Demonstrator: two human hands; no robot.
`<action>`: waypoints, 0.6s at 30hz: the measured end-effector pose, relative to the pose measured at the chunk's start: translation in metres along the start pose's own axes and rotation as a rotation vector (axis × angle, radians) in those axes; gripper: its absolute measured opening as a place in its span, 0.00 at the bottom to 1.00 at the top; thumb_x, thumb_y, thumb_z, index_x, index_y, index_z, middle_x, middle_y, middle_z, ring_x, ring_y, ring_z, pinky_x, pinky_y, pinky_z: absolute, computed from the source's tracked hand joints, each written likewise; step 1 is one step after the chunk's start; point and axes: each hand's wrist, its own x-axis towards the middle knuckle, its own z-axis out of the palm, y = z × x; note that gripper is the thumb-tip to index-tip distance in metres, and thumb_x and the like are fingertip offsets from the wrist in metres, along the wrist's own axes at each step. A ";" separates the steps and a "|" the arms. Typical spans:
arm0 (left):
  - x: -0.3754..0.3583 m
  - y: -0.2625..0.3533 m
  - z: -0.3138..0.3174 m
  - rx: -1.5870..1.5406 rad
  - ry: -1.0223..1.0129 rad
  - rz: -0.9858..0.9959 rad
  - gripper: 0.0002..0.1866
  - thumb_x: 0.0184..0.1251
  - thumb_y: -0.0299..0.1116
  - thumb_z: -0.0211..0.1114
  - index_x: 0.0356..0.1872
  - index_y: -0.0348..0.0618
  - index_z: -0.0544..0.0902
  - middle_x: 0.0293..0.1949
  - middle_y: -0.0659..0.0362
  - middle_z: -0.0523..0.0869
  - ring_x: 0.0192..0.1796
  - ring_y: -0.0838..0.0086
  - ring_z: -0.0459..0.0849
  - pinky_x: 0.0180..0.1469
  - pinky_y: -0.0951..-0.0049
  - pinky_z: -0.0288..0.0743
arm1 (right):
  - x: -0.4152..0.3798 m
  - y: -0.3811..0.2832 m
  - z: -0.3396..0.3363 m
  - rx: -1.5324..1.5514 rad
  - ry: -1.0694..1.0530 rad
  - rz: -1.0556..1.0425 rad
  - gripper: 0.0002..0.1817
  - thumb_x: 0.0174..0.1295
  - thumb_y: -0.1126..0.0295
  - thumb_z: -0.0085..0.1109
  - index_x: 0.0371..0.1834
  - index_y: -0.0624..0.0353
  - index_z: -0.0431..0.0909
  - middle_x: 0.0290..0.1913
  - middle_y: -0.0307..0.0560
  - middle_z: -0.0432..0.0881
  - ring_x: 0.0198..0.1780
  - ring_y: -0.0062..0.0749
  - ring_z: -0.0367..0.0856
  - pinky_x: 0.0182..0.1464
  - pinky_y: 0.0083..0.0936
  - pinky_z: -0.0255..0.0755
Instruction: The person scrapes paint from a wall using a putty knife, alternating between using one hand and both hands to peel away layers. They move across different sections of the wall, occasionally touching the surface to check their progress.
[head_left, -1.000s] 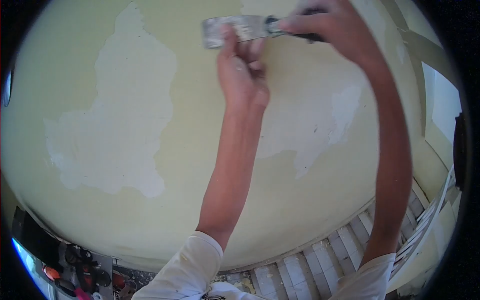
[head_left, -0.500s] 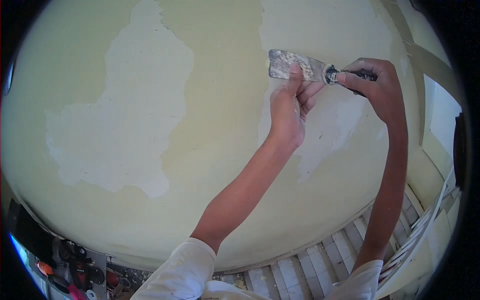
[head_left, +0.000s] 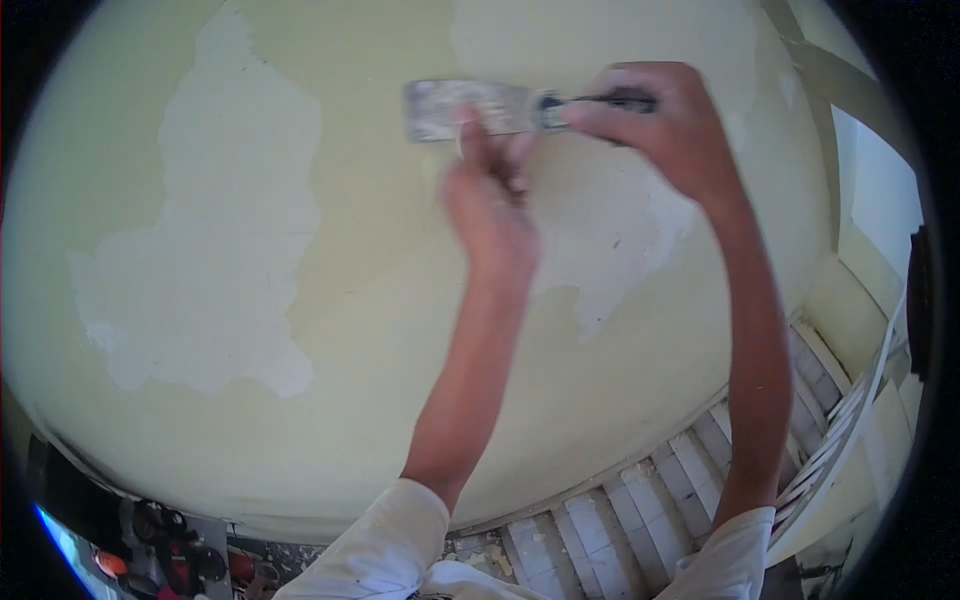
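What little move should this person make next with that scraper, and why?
I'd probably slide the scraper slightly right, to bring its end nearer the edge of the pale patch. The blade reaches past that edge, over the yellow paint. Both hands can guide it: the right hand grips the handle, and the left hand holds the blade.

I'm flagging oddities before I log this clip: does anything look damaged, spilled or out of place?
Yes, the wall: pale patches with ragged edges interrupt its yellowish surface, at left and behind the right hand, so the finish looks uneven. The scraper's blade is blotchy too, though blurred.
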 end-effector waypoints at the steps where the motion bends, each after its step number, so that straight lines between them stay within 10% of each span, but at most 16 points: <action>1: -0.006 0.015 0.003 -0.014 0.022 0.041 0.10 0.69 0.43 0.52 0.33 0.50 0.75 0.23 0.69 0.75 0.26 0.85 0.76 0.18 0.88 0.59 | -0.003 -0.004 0.000 -0.002 0.005 0.005 0.14 0.48 0.64 0.64 0.24 0.66 0.80 0.16 0.40 0.73 0.21 0.18 0.67 0.26 0.19 0.60; 3: -0.019 0.029 0.003 0.036 0.110 0.036 0.11 0.67 0.44 0.54 0.34 0.49 0.76 0.25 0.69 0.76 0.26 0.86 0.72 0.21 0.86 0.59 | -0.010 -0.018 0.006 0.020 0.023 0.022 0.18 0.46 0.54 0.63 0.22 0.60 0.80 0.20 0.52 0.76 0.23 0.43 0.75 0.30 0.34 0.67; 8: -0.052 0.043 -0.037 0.437 0.147 0.047 0.20 0.67 0.49 0.53 0.34 0.39 0.78 0.27 0.63 0.78 0.30 0.81 0.76 0.29 0.79 0.64 | -0.092 -0.048 0.029 0.249 -0.214 0.338 0.15 0.57 0.58 0.57 0.34 0.60 0.78 0.21 0.52 0.76 0.22 0.40 0.76 0.26 0.29 0.68; 14: -0.096 0.082 -0.092 0.640 0.273 0.188 0.26 0.67 0.50 0.51 0.42 0.31 0.78 0.36 0.54 0.83 0.35 0.77 0.80 0.33 0.80 0.70 | -0.222 -0.068 0.098 0.699 0.052 0.380 0.15 0.54 0.66 0.61 0.41 0.63 0.75 0.31 0.48 0.80 0.25 0.30 0.77 0.27 0.24 0.69; 18: -0.147 0.079 -0.124 0.877 0.180 -0.097 0.29 0.69 0.53 0.44 0.52 0.32 0.71 0.43 0.54 0.82 0.42 0.72 0.82 0.39 0.76 0.72 | -0.270 -0.100 0.127 1.161 0.228 0.754 0.15 0.55 0.69 0.59 0.43 0.65 0.74 0.28 0.42 0.77 0.25 0.22 0.73 0.27 0.17 0.67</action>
